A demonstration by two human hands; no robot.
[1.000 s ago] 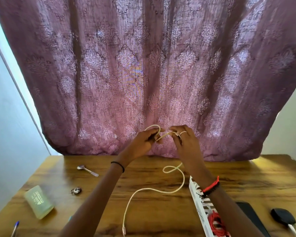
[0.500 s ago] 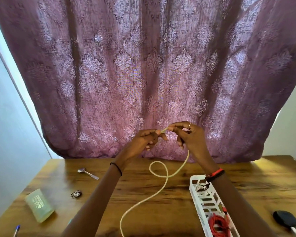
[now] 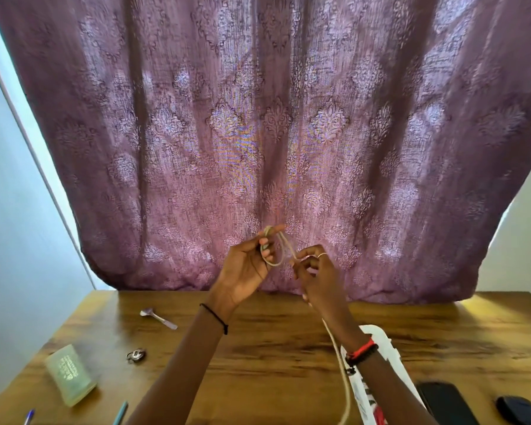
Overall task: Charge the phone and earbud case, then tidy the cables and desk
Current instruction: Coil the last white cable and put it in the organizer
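A cream-white cable point(image 3: 339, 360) is held up in front of the curtain by both hands. My left hand point(image 3: 246, 268) pinches a small loop of it between thumb and fingers. My right hand point(image 3: 314, 271), with a ring on one finger, grips the strand just to the right of the loop. The rest of the cable hangs down under my right forearm to the bottom edge of the view. A black phone point(image 3: 445, 404) lies on the wooden desk point(image 3: 273, 348) at the lower right, beside a black earbud case point(image 3: 517, 409).
A white slotted basket point(image 3: 387, 348) sits under my right forearm, with something red in it. On the desk's left lie a spoon point(image 3: 158, 317), a small metal keyring point(image 3: 136, 354), a pale green case point(image 3: 71, 374) and two pens point(image 3: 120, 414). A purple patterned curtain point(image 3: 273, 133) hangs behind.
My hands have moved slightly apart and a new loop has formed in my left hand. The slack loop above the desk is gone; the cable now hangs straight below my right arm.
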